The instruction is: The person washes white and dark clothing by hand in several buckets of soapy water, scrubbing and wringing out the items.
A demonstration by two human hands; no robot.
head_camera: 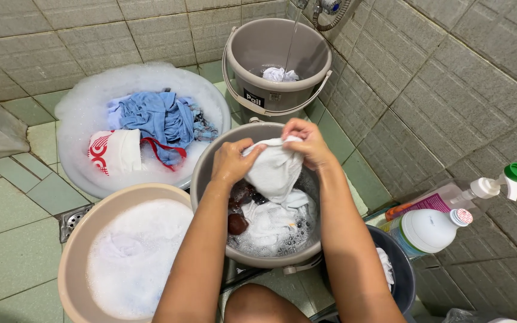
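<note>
Head view, laundry on a tiled bathroom floor (13, 239). Both hands grip 1 white cloth (275, 170), bunched between them over a grey bucket (207, 179) so that runoff falls back into its suds. The left hand (233, 160) is clenched on the cloth's left edge; the right hand (306, 143) is closed over its top, fingers curled around the fabric. More white and dark laundry soaks below. Behind, a second grey bucket (270, 90) sits under a thin water stream. 1 foamy basin (79, 107) holds blue garments (160, 119); a beige basin (76, 251) lies nearest. 2 bottles (432, 227) lie at right.
</note>
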